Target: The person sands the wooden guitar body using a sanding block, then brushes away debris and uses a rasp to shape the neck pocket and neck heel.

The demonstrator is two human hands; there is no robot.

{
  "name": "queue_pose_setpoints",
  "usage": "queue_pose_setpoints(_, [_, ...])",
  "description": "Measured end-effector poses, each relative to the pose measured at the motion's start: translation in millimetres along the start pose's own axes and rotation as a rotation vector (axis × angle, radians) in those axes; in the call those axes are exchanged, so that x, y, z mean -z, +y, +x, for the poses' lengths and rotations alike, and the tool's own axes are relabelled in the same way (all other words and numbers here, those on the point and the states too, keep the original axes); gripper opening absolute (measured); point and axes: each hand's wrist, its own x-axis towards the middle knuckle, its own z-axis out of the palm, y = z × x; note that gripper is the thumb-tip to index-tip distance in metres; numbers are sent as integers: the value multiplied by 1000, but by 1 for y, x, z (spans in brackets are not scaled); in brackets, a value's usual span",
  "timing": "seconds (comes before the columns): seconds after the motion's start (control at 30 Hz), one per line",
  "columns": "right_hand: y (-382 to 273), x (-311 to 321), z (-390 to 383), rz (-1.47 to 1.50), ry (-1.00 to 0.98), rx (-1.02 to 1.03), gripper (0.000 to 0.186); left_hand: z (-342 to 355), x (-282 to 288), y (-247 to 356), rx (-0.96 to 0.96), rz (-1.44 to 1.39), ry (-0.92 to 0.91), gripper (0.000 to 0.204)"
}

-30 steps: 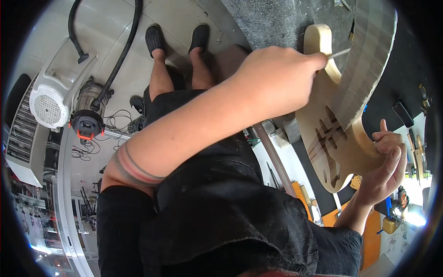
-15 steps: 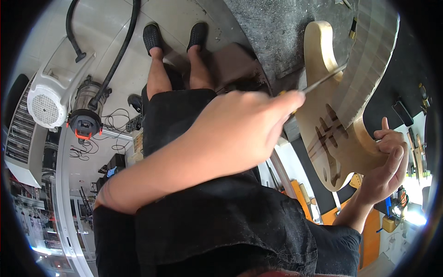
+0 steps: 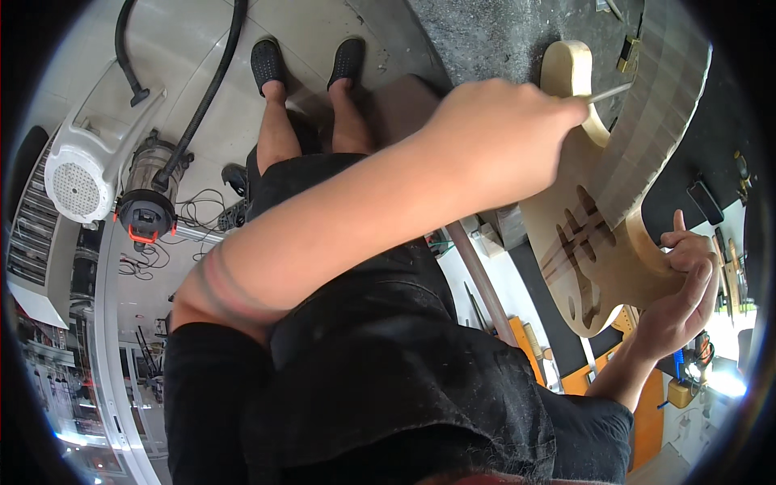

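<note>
A pale wooden guitar body (image 3: 558, 174), with dark elongated slots cut in its face, is held out at the right. My right hand (image 3: 687, 279) grips its far right edge, one finger stuck up and the others curled round the wood. My left hand (image 3: 509, 141) is closed in a fist over the upper part of the body. A thin metal tool (image 3: 612, 93) with a narrow shaft sticks out of that fist toward the body's rounded horn. The fist hides its handle, and whether the tip touches the wood I cannot tell.
A greyish, translucent banded area (image 3: 667, 113) overlaps the body's right side. Hand tools (image 3: 731, 263) and a phone (image 3: 705, 200) lie beyond my right hand. To the left stand a vacuum cleaner (image 3: 149, 212) with a black hose and a white plastic stool (image 3: 77, 182).
My left hand has moved up and to the right with the metal tool, and its forearm has swung further across. The guitar body has shifted slightly right; my right hand keeps its hold.
</note>
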Motion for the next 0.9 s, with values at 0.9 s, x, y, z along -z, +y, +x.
queue_pose_setpoints(0.9, [-2, -1, -6, -31, 58, -52, 43, -72, 26, 19, 75, 29, -22, 30])
